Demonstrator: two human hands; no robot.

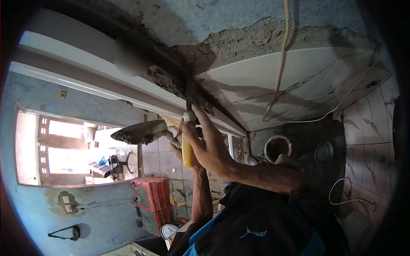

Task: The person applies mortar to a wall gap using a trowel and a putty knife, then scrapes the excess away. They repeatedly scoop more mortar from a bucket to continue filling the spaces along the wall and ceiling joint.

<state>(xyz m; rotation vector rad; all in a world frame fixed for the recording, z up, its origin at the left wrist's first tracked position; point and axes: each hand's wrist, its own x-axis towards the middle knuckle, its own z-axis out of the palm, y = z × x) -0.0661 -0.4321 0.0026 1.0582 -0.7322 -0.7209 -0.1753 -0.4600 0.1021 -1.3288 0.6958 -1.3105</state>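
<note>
My right hand (211,147) is closed round the yellow handle of a putty knife (187,149). The knife's dark, narrow blade points up at the seam between the white frame (98,53) and the tiled wall (273,81); whether it touches cannot be made out. Just behind, partly covered by the right hand, my left hand (176,147) grips a trowel (143,132). Grey mortar coats the trowel's blade, which reaches out to the left. The trowel's handle is mostly hidden. Rough grey mortar (256,38) lines the tiles' upper edge.
A pale cable (285,47) hangs across the tiles. On the dark floor to the right stand a round bucket (277,145) and a metal lid-like disc (324,151). Red crates (151,192) sit lower left, near a bright window opening (68,145) in the blue wall.
</note>
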